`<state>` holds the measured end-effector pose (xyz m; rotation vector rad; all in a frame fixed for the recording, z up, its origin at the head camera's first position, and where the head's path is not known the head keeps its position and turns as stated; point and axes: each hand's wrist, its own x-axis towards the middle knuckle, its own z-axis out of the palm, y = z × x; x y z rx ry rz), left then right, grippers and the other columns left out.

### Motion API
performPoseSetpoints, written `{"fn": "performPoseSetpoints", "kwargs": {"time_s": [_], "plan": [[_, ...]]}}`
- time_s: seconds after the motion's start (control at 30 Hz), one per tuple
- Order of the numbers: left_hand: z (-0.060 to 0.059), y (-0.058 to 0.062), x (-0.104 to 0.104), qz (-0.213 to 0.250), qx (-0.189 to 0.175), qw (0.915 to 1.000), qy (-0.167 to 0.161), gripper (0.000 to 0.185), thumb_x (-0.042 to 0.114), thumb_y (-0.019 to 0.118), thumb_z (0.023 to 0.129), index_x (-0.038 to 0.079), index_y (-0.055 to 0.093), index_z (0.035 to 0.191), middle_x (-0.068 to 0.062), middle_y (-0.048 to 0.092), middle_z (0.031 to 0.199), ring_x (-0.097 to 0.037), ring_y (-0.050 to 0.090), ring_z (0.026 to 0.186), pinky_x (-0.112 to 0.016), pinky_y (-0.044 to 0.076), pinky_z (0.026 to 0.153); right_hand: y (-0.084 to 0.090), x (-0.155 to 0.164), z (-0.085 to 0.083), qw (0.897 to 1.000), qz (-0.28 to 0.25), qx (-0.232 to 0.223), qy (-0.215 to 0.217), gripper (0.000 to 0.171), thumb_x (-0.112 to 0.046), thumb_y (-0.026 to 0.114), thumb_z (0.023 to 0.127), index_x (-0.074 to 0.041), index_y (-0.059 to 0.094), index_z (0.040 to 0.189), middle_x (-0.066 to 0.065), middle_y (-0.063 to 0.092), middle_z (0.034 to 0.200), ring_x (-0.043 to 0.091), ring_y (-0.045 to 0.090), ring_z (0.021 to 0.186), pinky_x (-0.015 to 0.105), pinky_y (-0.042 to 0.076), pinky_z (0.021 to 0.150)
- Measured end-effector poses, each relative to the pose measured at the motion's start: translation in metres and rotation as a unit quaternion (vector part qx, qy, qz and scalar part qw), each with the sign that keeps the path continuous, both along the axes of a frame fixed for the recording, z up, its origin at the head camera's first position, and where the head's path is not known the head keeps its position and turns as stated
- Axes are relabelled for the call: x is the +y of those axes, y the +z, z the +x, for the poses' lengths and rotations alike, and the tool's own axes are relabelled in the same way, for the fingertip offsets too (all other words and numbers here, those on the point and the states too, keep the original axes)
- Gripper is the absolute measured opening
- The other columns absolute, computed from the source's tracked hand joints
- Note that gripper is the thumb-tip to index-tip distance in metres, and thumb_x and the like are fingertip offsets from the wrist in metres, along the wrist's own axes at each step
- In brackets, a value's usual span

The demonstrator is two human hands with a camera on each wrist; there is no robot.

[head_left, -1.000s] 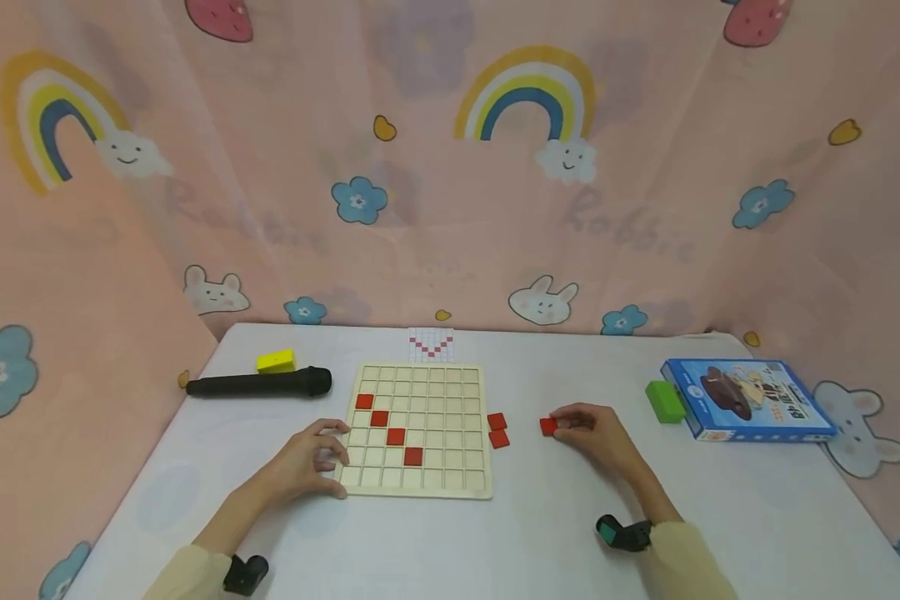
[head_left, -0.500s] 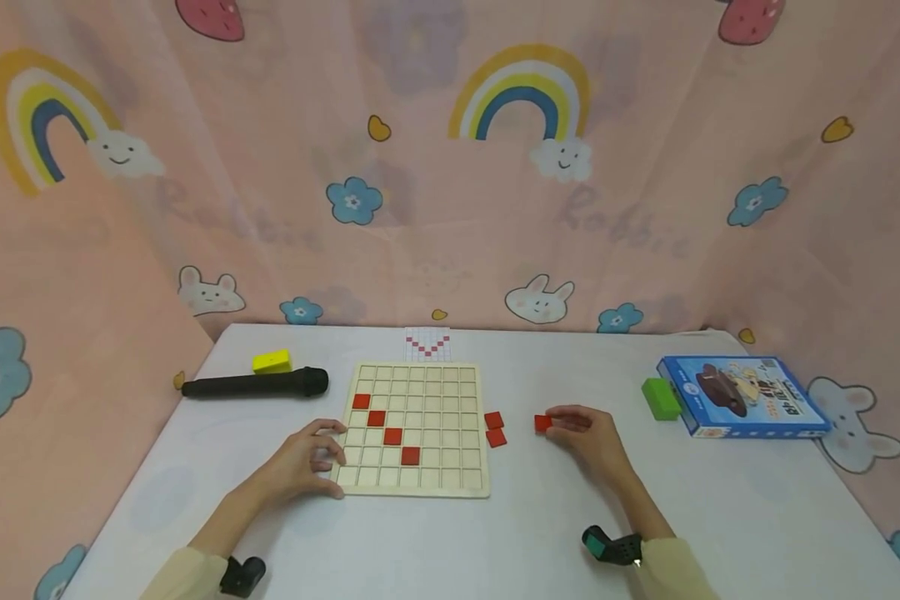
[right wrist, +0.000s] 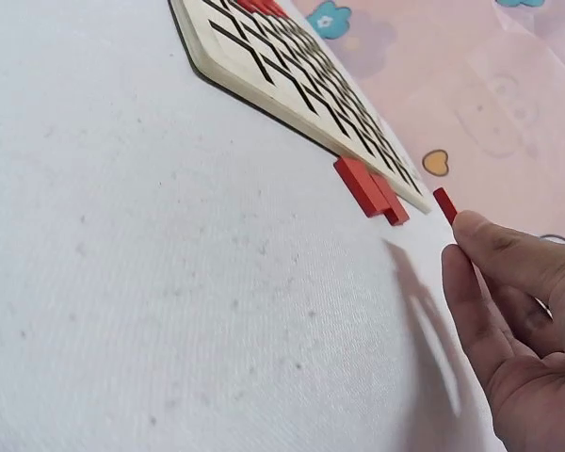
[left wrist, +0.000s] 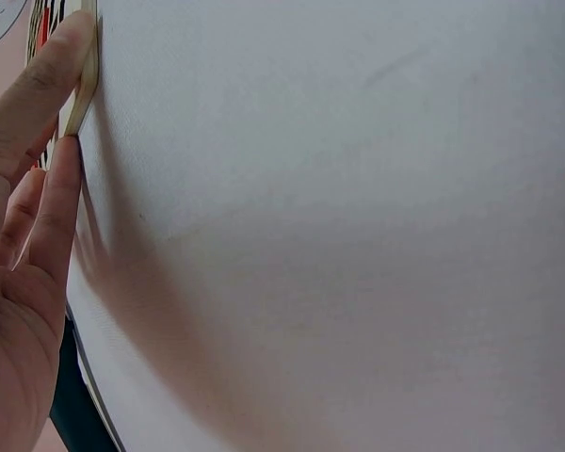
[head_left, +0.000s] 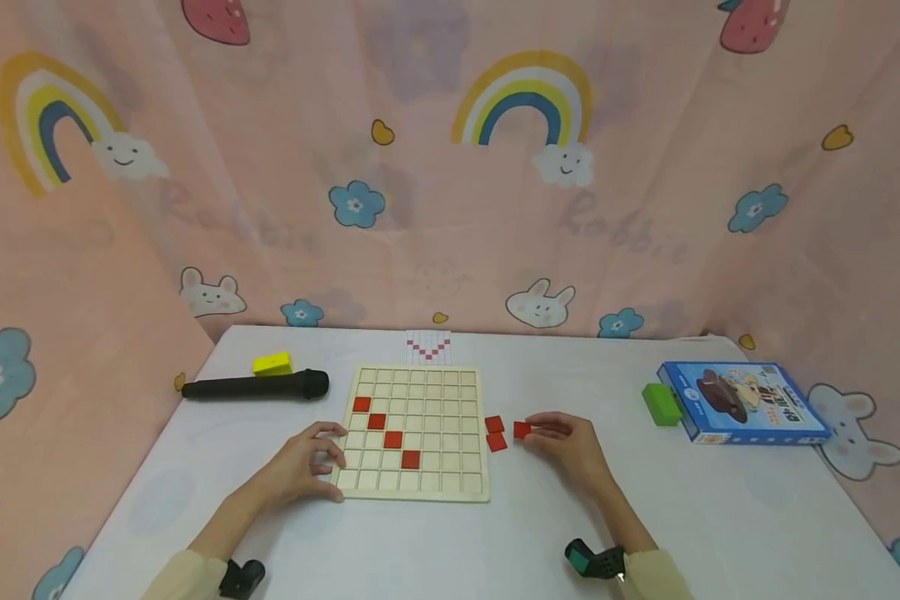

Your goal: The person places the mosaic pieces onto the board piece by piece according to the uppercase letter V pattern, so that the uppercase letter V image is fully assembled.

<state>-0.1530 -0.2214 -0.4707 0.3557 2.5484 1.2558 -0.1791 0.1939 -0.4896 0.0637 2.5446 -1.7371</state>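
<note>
A pale wooden grid board (head_left: pixel 450 417) lies flat on the white table, with several red square tiles (head_left: pixel 393 439) in a descending diagonal on its left half. My left hand (head_left: pixel 300 467) holds the board's left edge, thumb near the front-left corner and fingers farther up the side. In the left wrist view, the thumb (left wrist: pixel 38 89) and a finger touch the rim. Between thumb and fingers, my right hand (head_left: pixel 570 446) pinches a red tile (head_left: pixel 522 430) just right of the board. Two loose red tiles (head_left: pixel 496 433) lie between that tile and the board's right edge.
A small pattern card (head_left: pixel 428 347) with a red V lies behind the board. At the left are a black microphone (head_left: pixel 255 386) and a yellow block (head_left: pixel 272 363). A green block (head_left: pixel 661 404) touches a blue box (head_left: pixel 746 402) at the right. A patterned pink cloth hangs behind.
My right hand has moved left with the pinched red tile, closer to the two loose tiles. My left hand stays at the board's edge, and the tiles on the board are unchanged.
</note>
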Motion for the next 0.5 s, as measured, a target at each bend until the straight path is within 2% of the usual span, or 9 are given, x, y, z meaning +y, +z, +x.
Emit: {"fn": "performPoseSetpoints", "kwargs": {"time_s": [0.27,0.5], "plan": [[0.000,0.000,0.000,0.004,-0.001,1.0000,-0.006,0.037,0.012,0.091,0.058,0.009,0.065,0.084,-0.013,0.042,0.137,-0.032,0.055,0.108,-0.027,0.057,0.082,0.002,-0.022,0.000,1.000,-0.016,0.009,0.012,0.030,-0.005,0.077,0.080,-0.001,0.069,0.108,0.014,0.068,0.108,0.024,0.067,0.095,0.028,0.057,0.084],[-0.001,-0.001,-0.002,0.011,0.004,0.9999,-0.012,0.037,0.012,0.091,0.058,0.008,0.065,0.084,-0.014,0.041,0.137,-0.035,0.051,0.113,-0.026,0.057,0.083,0.003,-0.041,-0.002,0.999,-0.040,0.016,0.032,0.029,-0.004,0.078,0.079,0.001,0.069,0.106,0.015,0.069,0.106,0.024,0.067,0.093,0.026,0.059,0.079]]}}
